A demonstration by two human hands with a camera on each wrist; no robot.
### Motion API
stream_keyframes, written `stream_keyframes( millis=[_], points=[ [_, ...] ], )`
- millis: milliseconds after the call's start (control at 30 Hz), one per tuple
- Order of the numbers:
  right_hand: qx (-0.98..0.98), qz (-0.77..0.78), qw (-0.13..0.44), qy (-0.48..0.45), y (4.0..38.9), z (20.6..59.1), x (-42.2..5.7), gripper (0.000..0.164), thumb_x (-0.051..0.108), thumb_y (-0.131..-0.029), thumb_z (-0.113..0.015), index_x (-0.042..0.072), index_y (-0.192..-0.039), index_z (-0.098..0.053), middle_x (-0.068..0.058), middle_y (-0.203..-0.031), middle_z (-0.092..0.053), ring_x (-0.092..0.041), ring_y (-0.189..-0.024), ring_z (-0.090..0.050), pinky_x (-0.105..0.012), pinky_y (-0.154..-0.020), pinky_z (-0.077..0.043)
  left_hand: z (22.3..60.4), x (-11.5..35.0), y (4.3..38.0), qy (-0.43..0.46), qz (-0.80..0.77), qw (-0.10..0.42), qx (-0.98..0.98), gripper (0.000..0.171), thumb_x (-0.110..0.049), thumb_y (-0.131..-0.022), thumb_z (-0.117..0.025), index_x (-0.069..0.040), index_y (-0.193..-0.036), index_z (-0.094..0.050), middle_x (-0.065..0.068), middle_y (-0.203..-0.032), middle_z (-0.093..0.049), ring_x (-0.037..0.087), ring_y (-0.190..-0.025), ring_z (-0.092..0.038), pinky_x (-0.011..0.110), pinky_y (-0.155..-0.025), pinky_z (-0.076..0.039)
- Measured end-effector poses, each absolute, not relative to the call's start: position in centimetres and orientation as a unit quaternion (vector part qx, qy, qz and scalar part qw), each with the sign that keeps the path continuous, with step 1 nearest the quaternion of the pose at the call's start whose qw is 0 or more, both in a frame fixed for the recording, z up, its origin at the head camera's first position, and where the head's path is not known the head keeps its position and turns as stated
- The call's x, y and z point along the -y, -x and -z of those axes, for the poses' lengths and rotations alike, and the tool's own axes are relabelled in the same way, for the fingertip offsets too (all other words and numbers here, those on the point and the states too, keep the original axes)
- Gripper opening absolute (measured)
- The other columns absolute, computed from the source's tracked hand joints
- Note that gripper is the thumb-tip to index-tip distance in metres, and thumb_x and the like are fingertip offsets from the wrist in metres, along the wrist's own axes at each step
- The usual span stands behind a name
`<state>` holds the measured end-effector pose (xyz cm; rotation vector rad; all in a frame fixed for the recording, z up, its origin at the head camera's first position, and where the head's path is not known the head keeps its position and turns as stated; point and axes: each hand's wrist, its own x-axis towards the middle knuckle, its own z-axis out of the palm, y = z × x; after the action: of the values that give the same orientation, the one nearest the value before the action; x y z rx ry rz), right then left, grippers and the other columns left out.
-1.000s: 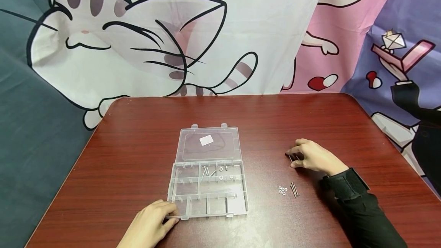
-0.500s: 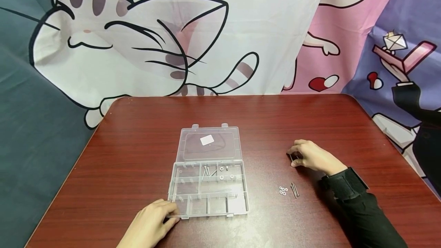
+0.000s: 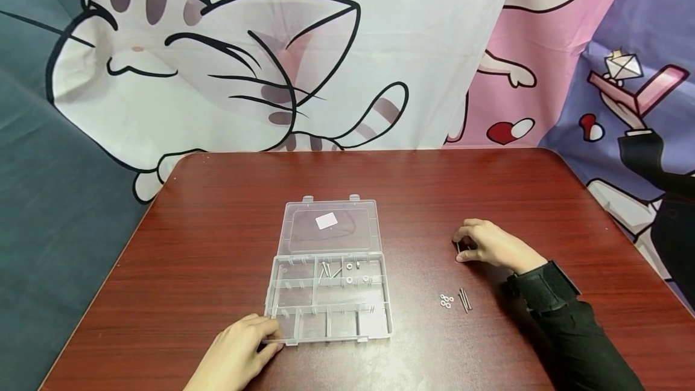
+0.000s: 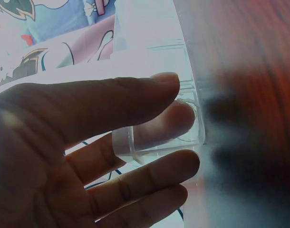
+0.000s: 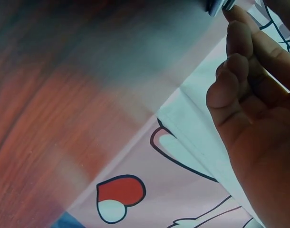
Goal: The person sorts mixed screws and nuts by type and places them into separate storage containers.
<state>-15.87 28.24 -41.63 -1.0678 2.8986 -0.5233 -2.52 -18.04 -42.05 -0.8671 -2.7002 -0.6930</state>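
Observation:
My left hand (image 3: pixel 239 349) grips the front left corner of a clear plastic compartment box (image 3: pixel 331 341). In the left wrist view, the thumb (image 4: pixel 154 97) lies against the corner and one finger shows through the clear wall. To the right of the box, my right hand (image 3: pixel 491 246) is low over the table, thumb and fingertips pinching thin metal screws (image 3: pixel 458 247). The right wrist view catches only the ends of these screws (image 5: pixel 215 7) at its top edge. Nearer the front lie several small nuts (image 3: pixel 446 301) and a few loose screws (image 3: pixel 464 300).
The box's lid (image 3: pixel 326 240) is folded back on the table, with a white label (image 3: pixel 326 221) on it. Several screws (image 3: pixel 326 269) and small nuts (image 3: pixel 350 280) lie in the rear compartments. A printed cloth (image 3: pixel 423 47) hangs behind the brown table (image 3: pixel 217 210).
The right hand stays nearly in place, its fingers shifting slightly around the screws, of which less shows now. The left hand and box hold still.

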Motion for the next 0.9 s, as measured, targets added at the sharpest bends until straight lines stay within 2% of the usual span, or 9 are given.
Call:
stream_keyframes(
  millis=[333,900],
  points=[
    [-0.925,0.172,0.000,0.338,15.69,41.64,-28.28,0.026,0.021,-0.071,-0.076,0.004,-0.087,-0.065,0.004,-0.077,-0.050,-0.010,-0.067,-0.047,-0.026,-0.057,-0.041,42.16,18.04,2.48,0.291,0.239,0.104,0.921,0.037,-0.010,-0.061,-0.078,-0.027,-0.066,-0.046,-0.021,-0.067,-0.038,-0.001,-0.062,-0.040,0.022,-0.050,-0.035],
    [-0.922,0.163,-0.031,0.350,16.03,41.39,-28.09,0.026,0.022,-0.068,-0.078,0.005,-0.084,-0.066,0.004,-0.078,-0.051,-0.009,-0.067,-0.047,-0.026,-0.058,-0.042,42.16,18.08,2.60,0.295,0.242,0.103,0.918,0.036,-0.010,-0.062,-0.079,-0.027,-0.067,-0.048,-0.021,-0.068,-0.040,-0.002,-0.063,-0.040,0.022,-0.050,-0.036]
  ],
)
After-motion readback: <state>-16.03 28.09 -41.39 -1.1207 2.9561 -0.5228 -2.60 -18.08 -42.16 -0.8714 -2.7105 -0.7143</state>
